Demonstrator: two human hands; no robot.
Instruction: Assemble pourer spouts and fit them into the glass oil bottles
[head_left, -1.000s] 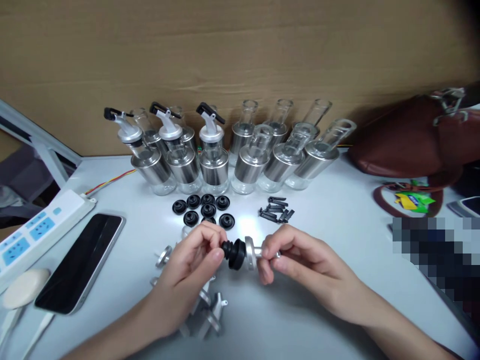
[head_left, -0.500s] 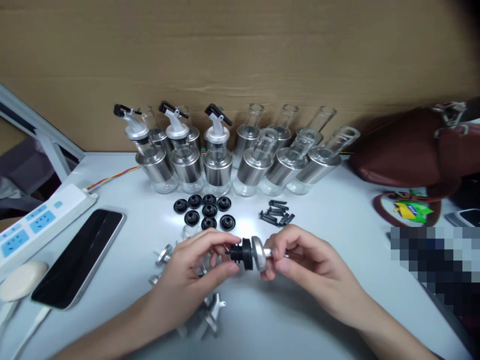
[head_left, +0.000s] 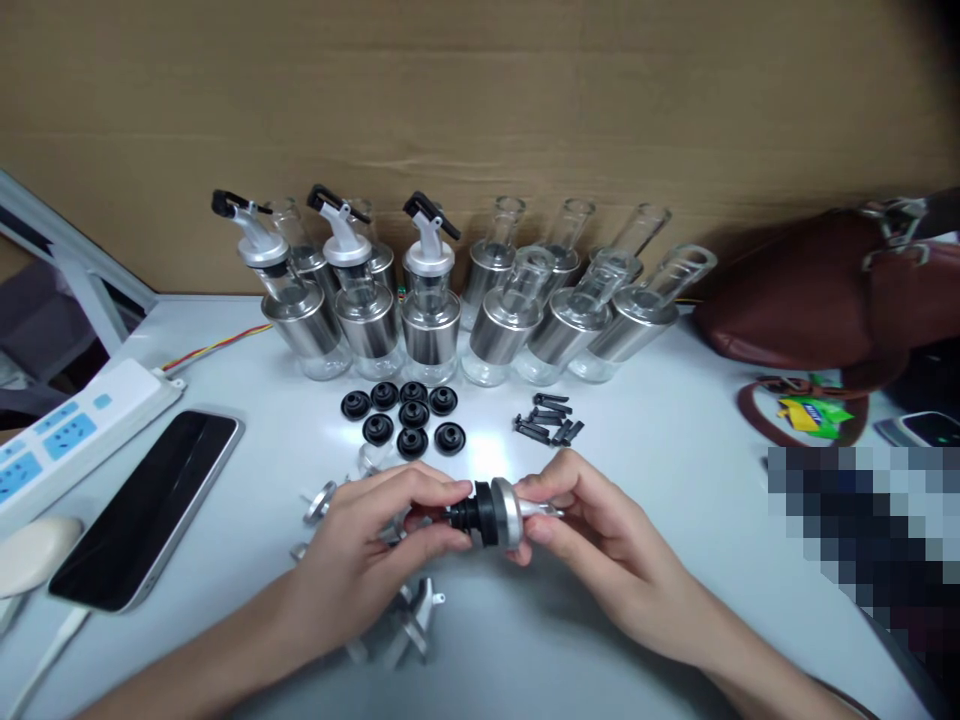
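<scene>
Between my hands, a black ribbed stopper [head_left: 481, 514] sits against the round base of a silver pourer spout [head_left: 506, 512], lying sideways above the table. My left hand [head_left: 375, 540] pinches the stopper's ribbed end. The spout's narrow part is held by my right hand [head_left: 592, 530], thumb and fingers closed round it. Several black stoppers [head_left: 413, 414] lie beyond my left hand, and small black levers [head_left: 551, 420] lie beyond my right. More silver spouts [head_left: 424, 610] rest beneath and beside my left hand, partly hidden by it.
Glass bottles with steel bands [head_left: 502, 325] stand in rows at the back; three front ones carry pourers [head_left: 429, 250]. To the left are a power strip [head_left: 82, 425], a phone [head_left: 150, 510] and a white round object [head_left: 37, 555]. A brown bag [head_left: 810, 290] lies at the right.
The stopper and the spout base have come together, closing the slanted gap between them. My right hand has moved slightly left, its fingers nearer the base.
</scene>
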